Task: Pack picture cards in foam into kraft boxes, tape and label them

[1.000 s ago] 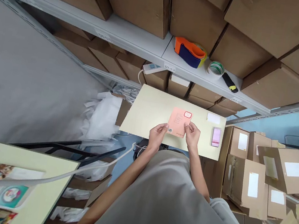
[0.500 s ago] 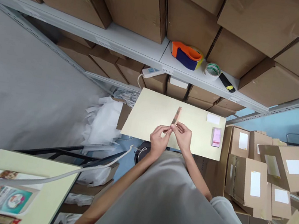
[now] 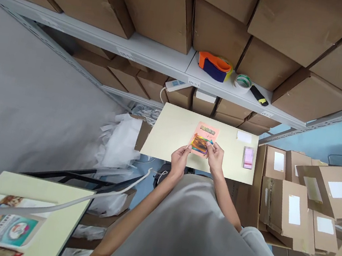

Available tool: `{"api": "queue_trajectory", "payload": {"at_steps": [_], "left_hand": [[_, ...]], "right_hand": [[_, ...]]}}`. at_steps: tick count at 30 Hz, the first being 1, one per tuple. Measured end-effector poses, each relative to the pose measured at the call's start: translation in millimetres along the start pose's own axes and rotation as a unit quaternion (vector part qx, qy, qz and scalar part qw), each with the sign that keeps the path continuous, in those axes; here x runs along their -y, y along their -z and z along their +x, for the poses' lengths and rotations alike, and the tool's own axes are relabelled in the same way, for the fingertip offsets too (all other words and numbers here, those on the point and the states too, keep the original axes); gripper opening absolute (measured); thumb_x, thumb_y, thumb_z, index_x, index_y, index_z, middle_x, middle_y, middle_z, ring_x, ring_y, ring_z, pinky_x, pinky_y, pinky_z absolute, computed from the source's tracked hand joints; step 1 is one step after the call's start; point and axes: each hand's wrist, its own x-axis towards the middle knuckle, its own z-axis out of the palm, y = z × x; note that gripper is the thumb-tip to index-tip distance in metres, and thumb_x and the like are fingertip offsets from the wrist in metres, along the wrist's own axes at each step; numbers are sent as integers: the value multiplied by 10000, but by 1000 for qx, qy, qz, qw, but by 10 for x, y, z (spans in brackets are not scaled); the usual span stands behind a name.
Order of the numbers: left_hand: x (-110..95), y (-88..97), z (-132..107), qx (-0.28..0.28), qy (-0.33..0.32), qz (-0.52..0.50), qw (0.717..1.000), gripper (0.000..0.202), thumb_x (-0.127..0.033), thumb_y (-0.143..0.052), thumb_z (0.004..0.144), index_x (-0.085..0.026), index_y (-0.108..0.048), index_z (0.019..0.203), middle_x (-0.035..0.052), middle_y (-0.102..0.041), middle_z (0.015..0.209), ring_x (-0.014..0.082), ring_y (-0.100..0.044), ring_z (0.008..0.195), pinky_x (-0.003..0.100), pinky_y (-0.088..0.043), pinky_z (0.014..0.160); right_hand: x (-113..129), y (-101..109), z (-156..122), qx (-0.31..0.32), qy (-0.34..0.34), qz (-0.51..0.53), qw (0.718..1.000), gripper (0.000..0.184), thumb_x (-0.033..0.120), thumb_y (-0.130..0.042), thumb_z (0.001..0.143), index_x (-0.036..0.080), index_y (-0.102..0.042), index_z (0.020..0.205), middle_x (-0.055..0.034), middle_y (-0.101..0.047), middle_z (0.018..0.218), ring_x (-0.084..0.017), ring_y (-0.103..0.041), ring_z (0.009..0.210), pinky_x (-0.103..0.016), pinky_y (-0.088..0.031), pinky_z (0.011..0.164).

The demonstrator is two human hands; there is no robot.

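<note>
A flat pink printed packet (image 3: 207, 130) is held up over the pale yellow table (image 3: 170, 130), its front facing me. Lettering runs across its top, with a shiny dark and orange picture below. My left hand (image 3: 179, 160) pinches its lower left corner, thumb on the front. On the right side, my right hand (image 3: 216, 157) grips the edge with its thumb over the picture. The fingers behind the packet are partly hidden.
A phone (image 3: 248, 157) and a white slip (image 3: 244, 137) lie at the table's right. On the shelf above are an orange tape dispenser (image 3: 215, 65), a tape roll (image 3: 243, 82) and a black-yellow cutter (image 3: 259, 95). Cardboard boxes (image 3: 288, 207) are stacked at right. A cable (image 3: 115, 192) crosses the lower left.
The packet was seen nearly edge-on and is now turned with its printed front towards me. My hands have moved apart to its two sides.
</note>
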Motion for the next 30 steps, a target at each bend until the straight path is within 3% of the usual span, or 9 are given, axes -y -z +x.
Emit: {"api": "queue_trajectory", "payload": {"at_steps": [3,7,12,15,18,23,25,27,30], "left_hand": [[17,-18,-28,5,13,-22,1000,558,-727,-893,713,-200,-834,888,93,-806,913,287,-719,961,394,-600,868],[55,-2,-20,-1,-2,-16,1000,533,-715,-883,741,-205,-829,883,85,-806,896,271,-716,960,381,-590,871],[126,29,16,-24,-35,-9,999,565,-727,-859,798,-196,-823,990,78,-805,961,243,-705,937,360,-566,868],[77,29,-46,-46,-109,65,991,485,-687,-817,891,-215,-834,1003,78,-791,988,240,-686,918,367,-560,874],[-12,-1,-171,-10,-226,172,959,335,-576,-775,999,-252,-860,980,102,-790,1003,284,-690,1005,426,-563,969],[-31,-81,-295,79,-344,240,904,192,-443,-814,1008,-285,-896,1080,123,-816,1079,319,-696,1086,500,-556,1052],[9,-77,-269,56,-344,245,905,333,-474,-860,966,-264,-875,1224,140,-798,1173,330,-694,1166,500,-564,1069],[47,-47,-204,-5,-308,221,925,525,-540,-843,972,-229,-811,1394,170,-760,1294,322,-692,1217,471,-583,1036],[85,-4,-84,-39,-197,133,971,604,-663,-773,993,-202,-800,1383,182,-761,1329,292,-727,1159,406,-601,925]], "right_hand": [[-38,25,12,2,-4,5,1000,640,840,-797,830,221,-737,978,-99,-834,961,-289,-801,948,-356,-653,757],[-115,74,46,0,-15,26,1000,605,770,-844,827,211,-755,1042,-112,-870,1017,-305,-825,1006,-402,-688,858],[-124,117,27,-112,73,-37,990,553,668,-804,911,210,-784,1221,-184,-818,1426,-309,-776,1322,-468,-643,1128],[-90,17,-62,-69,68,-49,994,516,667,-772,955,224,-818,1216,-163,-833,1394,-306,-786,1304,-457,-657,1111],[-64,-124,-144,-13,33,-4,999,562,670,-887,863,214,-808,1182,-139,-865,1263,-294,-832,1133,-406,-697,984],[-37,-107,-115,-58,43,6,997,515,700,-833,894,199,-764,992,-103,-880,1048,-257,-804,966,-363,-677,889],[-46,-24,-66,-68,47,9,997,552,725,-807,906,188,-787,1027,-113,-890,1088,-270,-807,991,-382,-674,915],[-74,60,-25,-57,47,24,997,603,748,-825,882,179,-811,1078,-130,-894,1169,-290,-820,1049,-403,-676,956],[-141,154,8,-25,26,39,999,655,791,-849,842,181,-831,1079,-137,-898,1184,-305,-837,1060,-416,-691,945]]}}
